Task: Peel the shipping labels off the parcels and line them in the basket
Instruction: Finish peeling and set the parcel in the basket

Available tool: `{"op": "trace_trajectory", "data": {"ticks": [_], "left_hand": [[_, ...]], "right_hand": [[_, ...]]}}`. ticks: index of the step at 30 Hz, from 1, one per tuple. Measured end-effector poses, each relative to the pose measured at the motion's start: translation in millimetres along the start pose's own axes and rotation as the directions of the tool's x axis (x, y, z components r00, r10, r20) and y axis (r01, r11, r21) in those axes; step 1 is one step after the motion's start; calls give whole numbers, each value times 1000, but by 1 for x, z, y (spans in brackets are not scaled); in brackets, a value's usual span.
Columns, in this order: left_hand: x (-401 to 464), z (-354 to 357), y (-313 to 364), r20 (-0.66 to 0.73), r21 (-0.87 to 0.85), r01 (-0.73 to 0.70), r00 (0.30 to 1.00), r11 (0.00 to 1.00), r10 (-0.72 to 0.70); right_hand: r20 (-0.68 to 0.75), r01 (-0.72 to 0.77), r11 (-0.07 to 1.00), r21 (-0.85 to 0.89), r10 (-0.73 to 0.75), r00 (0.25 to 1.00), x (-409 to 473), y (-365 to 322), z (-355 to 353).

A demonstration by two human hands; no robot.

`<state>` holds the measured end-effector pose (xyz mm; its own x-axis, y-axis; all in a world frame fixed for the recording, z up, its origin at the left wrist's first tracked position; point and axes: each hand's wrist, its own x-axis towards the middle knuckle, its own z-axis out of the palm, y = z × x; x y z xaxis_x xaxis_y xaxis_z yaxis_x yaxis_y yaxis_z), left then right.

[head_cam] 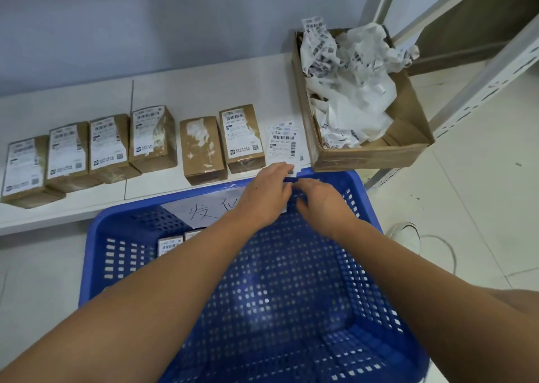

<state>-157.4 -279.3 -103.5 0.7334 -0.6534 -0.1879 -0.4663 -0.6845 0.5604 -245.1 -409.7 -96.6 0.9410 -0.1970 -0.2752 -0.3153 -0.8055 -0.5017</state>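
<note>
A person leans over a blue perforated plastic basket, both bare forearms stretched across it to its far rim, where a white sheet with handwritten characters hangs. The left hand reaches fingers-forward to a stack of peeled white shipping labels on the white shelf; whether the fingertips pinch the lowest label cannot be told. The right hand curls loosely beside it, its hold hidden. Two labelled items lie in the basket. Beyond, six small brown cardboard parcels stand in a row, five labelled, one stripped. A brown cardboard box of crumpled backing paper stands rightmost. Seemingly between parcels, the next move calls for peeling the neighbouring parcel's label cleanly.
</note>
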Motion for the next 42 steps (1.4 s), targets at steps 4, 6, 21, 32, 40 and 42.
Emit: {"op": "trace_trajectory", "data": {"ticks": [4, 6, 21, 32, 40, 42], "left_hand": [[22, 14, -4, 35, 99, -29, 999, 995, 25], [27, 17, -5, -7, 107, -34, 999, 994, 35], [21, 18, -21, -234, 62, -6, 972, 998, 20], [-21, 11, -20, -273, -137, -62, 962, 989, 22], [-50, -5, -16, -122, -99, -164, 981, 981, 152], [-57, -17, -12, -76, -90, -148, 987, 985, 141]], "right_hand": [[-36, -93, 990, 104, 97, 995, 8, 10, 2], [-45, -159, 973, 169, 169, 985, 12, 12, 1], [-49, -247, 903, 351, 281, 959, 16, 7, -3], [130, -308, 432, 848, 393, 910, 20, -18, 2], [121, -334, 443, 832, 442, 889, 4, -36, 2], [74, -322, 490, 810, 460, 885, -5, -42, -4]]}}
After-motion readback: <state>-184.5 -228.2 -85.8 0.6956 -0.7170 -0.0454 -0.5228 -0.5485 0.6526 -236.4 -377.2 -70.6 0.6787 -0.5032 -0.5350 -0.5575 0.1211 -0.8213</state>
